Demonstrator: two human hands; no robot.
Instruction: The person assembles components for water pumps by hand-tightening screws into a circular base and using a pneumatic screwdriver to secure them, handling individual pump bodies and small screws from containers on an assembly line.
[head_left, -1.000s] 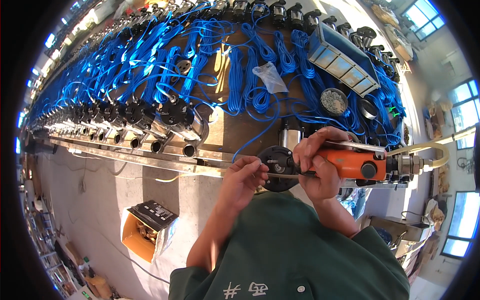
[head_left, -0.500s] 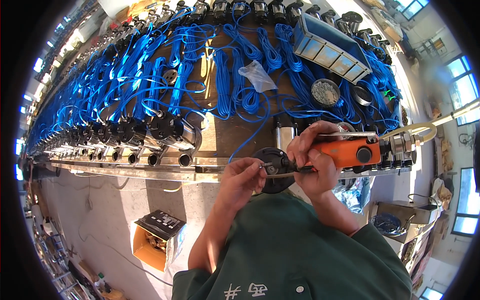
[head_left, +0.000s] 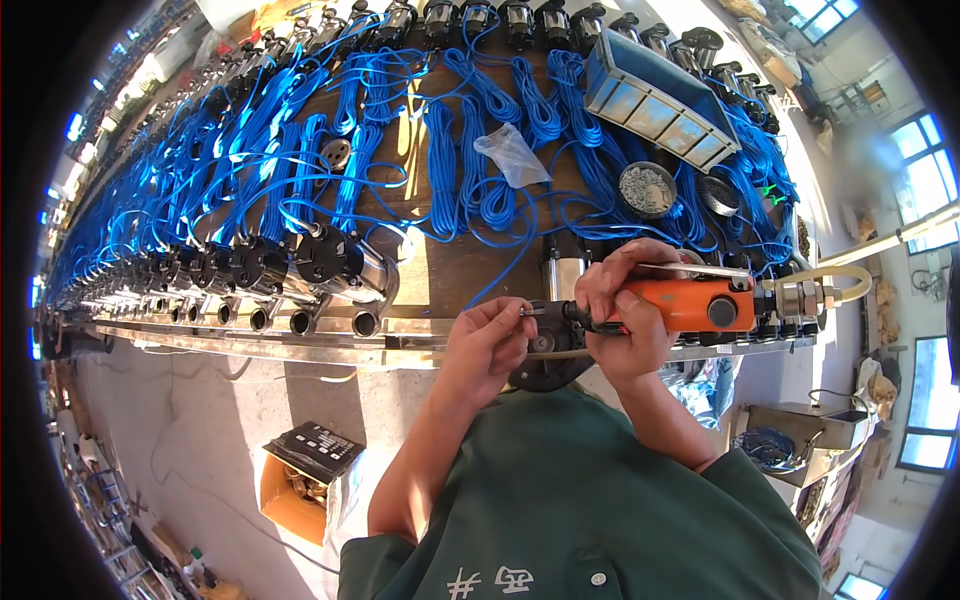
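My right hand [head_left: 632, 325] is wrapped round the front of an orange air-powered driver [head_left: 682, 305], with its nose pointing left. My left hand [head_left: 488, 345] pinches a small metal screw [head_left: 527, 312] between thumb and fingertips, right at the tip of the driver's dark bit. Under the bit, close to my body, is a round black pump end [head_left: 548, 370], partly hidden by the tool and my hands. Just beyond the driver stands a shiny metal pump body [head_left: 563, 272].
Coils of blue cable [head_left: 443, 165] and rows of pumps [head_left: 335, 262] cover much of the bench. A blue-grey crate [head_left: 665, 125] and a round dish of small pieces [head_left: 647, 190] lie at far right. A pale hose [head_left: 855, 275] trails from the driver. An open carton [head_left: 290, 505] is on the floor.
My left hand has risen slightly with the screw, which now lines up with the bit tip. The driver has shifted slightly left; its bit now covers more of the black pump end.
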